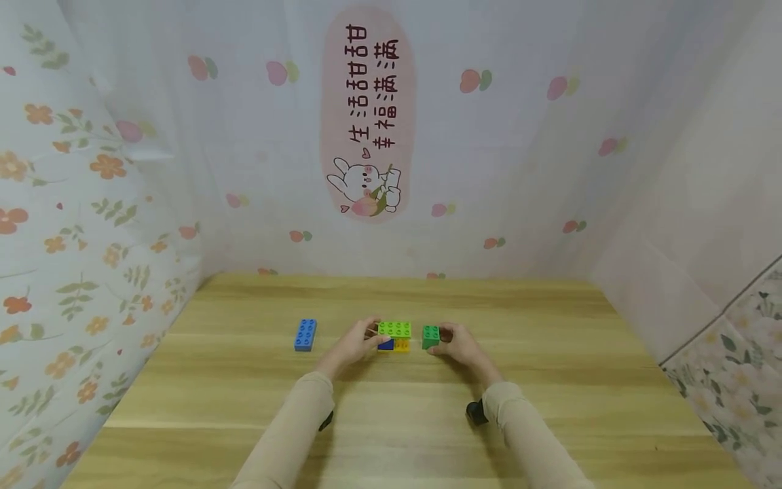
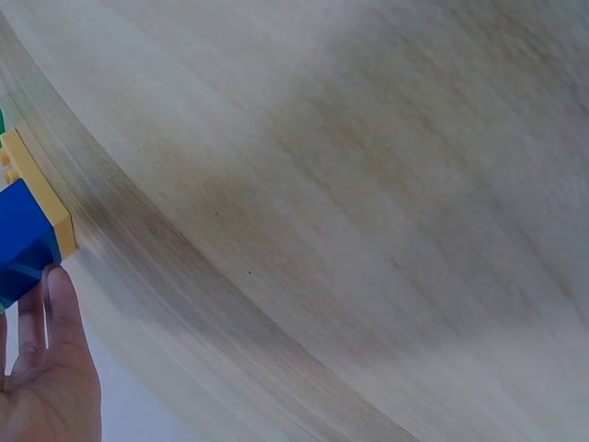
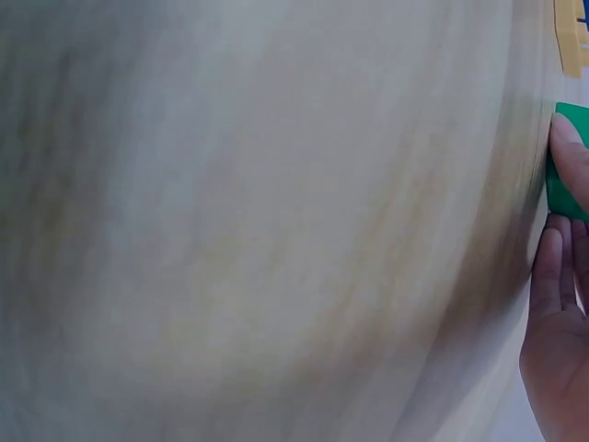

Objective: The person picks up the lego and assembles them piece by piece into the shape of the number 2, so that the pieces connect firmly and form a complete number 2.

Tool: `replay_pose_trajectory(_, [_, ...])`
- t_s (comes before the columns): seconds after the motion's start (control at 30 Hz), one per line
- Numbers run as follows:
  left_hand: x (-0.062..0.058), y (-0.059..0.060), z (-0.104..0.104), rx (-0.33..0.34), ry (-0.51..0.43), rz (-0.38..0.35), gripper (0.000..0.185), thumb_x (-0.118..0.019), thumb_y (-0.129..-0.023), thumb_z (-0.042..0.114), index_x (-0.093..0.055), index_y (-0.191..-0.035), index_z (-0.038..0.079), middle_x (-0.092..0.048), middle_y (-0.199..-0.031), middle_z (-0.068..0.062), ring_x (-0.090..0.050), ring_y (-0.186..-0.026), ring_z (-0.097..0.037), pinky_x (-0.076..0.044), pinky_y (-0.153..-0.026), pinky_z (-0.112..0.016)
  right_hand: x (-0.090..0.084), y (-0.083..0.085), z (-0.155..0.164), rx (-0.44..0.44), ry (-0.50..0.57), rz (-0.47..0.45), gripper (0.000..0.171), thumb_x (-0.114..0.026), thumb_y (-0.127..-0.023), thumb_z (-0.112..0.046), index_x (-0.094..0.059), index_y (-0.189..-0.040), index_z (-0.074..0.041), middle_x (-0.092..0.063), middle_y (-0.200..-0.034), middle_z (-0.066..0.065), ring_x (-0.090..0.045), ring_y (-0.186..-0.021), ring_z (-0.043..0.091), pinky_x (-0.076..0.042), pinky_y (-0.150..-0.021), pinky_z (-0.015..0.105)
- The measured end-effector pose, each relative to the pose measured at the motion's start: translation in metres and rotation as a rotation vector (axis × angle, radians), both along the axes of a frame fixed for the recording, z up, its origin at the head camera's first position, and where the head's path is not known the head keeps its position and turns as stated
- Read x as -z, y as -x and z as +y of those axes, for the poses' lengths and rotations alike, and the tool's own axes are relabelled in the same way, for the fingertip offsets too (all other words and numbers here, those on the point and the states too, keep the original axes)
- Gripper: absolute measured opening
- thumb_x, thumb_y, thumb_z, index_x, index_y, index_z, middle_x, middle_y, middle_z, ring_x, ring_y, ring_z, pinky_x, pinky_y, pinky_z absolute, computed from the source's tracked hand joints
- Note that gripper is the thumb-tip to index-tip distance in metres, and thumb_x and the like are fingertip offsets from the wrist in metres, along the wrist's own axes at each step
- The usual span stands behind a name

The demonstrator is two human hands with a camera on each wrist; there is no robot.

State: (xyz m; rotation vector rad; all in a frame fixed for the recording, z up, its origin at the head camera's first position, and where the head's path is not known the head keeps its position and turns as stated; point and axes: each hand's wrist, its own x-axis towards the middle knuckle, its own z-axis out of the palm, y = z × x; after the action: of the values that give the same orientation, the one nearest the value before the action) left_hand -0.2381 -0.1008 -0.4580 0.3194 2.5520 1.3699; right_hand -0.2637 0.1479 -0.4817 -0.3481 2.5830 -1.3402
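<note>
In the head view my left hand (image 1: 358, 341) grips the left end of a small stack of toy building bricks. On top lies a lime green brick (image 1: 394, 329) with two rows of studs. Beneath its left part sits a dark blue brick (image 1: 386, 345), and a yellow brick (image 1: 400, 346) forms the base, some of its studs showing. The left wrist view has the thumb at the corner of the blue brick (image 2: 26, 230). To the right of the stack, across a small gap, my right hand (image 1: 459, 345) pinches a darker green brick (image 1: 430, 334) between thumb and fingers.
A lighter blue brick (image 1: 305, 335) lies on the wooden table (image 1: 391, 421) to the left of my left hand. Behind the table hangs a printed cloth (image 1: 519, 170), and a floral cloth (image 1: 79, 224) closes off the left side.
</note>
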Motion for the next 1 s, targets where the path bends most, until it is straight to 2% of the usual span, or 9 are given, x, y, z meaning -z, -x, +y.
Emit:
replay_pose_trajectory(0.17, [0.006, -0.008, 0.0, 0.032, 0.009, -0.008, 0.05, -0.055, -0.092, 0.024, -0.041, -0.134, 0.002, -0.054, -0.12, -0.018, -0.052, -0.109, -0.031, -0.045, -0.092, -0.045, 0.009, -0.011, -0.001, 0.056, 0.009, -0.011, 0.046, -0.075, -0.073, -0.006, -0.058, -0.114, 0.004, -0.062, -0.108, 0.015, -0.058, -0.101, 0.027, -0.05, -0.087, 0.038])
replay_pose_trajectory(0.27, [0.008, -0.011, 0.0, 0.027, 0.007, -0.021, 0.05, -0.055, -0.092, 0.026, -0.04, -0.134, 0.003, -0.053, -0.121, -0.018, -0.052, -0.11, -0.03, -0.045, -0.093, -0.045, 0.011, -0.015, -0.001, 0.077, 0.001, -0.028, 0.048, -0.076, -0.072, -0.008, -0.058, -0.114, 0.003, -0.061, -0.11, 0.015, -0.057, -0.105, 0.029, -0.048, -0.091, 0.04])
replay_pose_trajectory(0.47, [0.005, -0.008, -0.003, 0.006, -0.018, 0.006, 0.048, -0.053, -0.093, 0.025, -0.041, -0.134, 0.004, -0.053, -0.122, -0.018, -0.051, -0.111, -0.031, -0.044, -0.094, -0.047, 0.006, -0.011, -0.005, 0.081, 0.02, 0.0, 0.044, -0.075, -0.073, -0.008, -0.058, -0.112, 0.003, -0.061, -0.109, 0.016, -0.056, -0.106, 0.031, -0.048, -0.092, 0.041])
replay_pose_trajectory(0.77, [-0.001, -0.009, -0.006, 0.001, 0.008, 0.015, 0.048, -0.055, -0.092, 0.023, -0.042, -0.132, 0.001, -0.053, -0.12, -0.019, -0.052, -0.109, -0.031, -0.045, -0.093, -0.046, 0.008, -0.009, -0.008, 0.048, 0.022, 0.027, 0.045, -0.075, -0.073, -0.009, -0.058, -0.113, 0.004, -0.062, -0.108, 0.015, -0.058, -0.103, 0.029, -0.048, -0.091, 0.041])
replay_pose_trajectory(0.93, [-0.002, -0.01, -0.003, 0.018, -0.012, 0.029, 0.048, -0.054, -0.092, 0.024, -0.042, -0.132, 0.001, -0.053, -0.119, -0.02, -0.052, -0.108, -0.031, -0.045, -0.092, -0.046, 0.008, -0.008, -0.003, 0.014, 0.037, 0.064, 0.043, -0.073, -0.075, -0.007, -0.057, -0.113, 0.005, -0.061, -0.107, 0.017, -0.058, -0.103, 0.031, -0.047, -0.092, 0.042])
replay_pose_trajectory(1.0, [-0.002, -0.01, -0.003, 0.021, -0.02, 0.025, 0.048, -0.054, -0.092, 0.024, -0.042, -0.132, 0.001, -0.053, -0.12, -0.02, -0.052, -0.108, -0.031, -0.045, -0.092, -0.045, 0.008, -0.007, -0.001, 0.016, 0.054, 0.05, 0.044, -0.073, -0.075, -0.007, -0.056, -0.114, 0.006, -0.062, -0.108, 0.018, -0.059, -0.103, 0.031, -0.049, -0.091, 0.041])
